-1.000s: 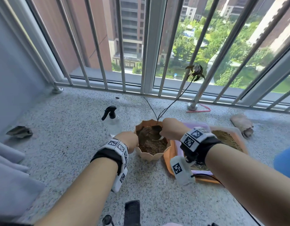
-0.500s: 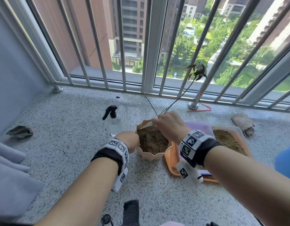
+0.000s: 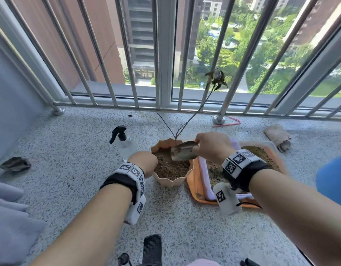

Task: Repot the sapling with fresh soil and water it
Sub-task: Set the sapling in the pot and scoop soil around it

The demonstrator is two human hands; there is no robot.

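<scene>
Both hands at pot (image 3: 172,180), right hand (image 3: 211,145) holding trowel (image 3: 183,153)

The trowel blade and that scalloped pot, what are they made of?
The trowel blade looks like bare metal: grey, with a dull sheen and soil smears. The scalloped pot seems to be matte plastic, judging by its thin moulded rim and even peach colour, though glazed ceramic can't be ruled out.

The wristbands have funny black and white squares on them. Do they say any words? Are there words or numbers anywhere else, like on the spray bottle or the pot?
No words or numbers can be read anywhere.
Wristbands: black-and-white square code patterns only, no letters.
Spray bottle: no label visible.
Pot: plain, no writing.
Trowel in the right hand: only dirt marks.
Buildings outside: too far and blurred to read any sign.
</scene>
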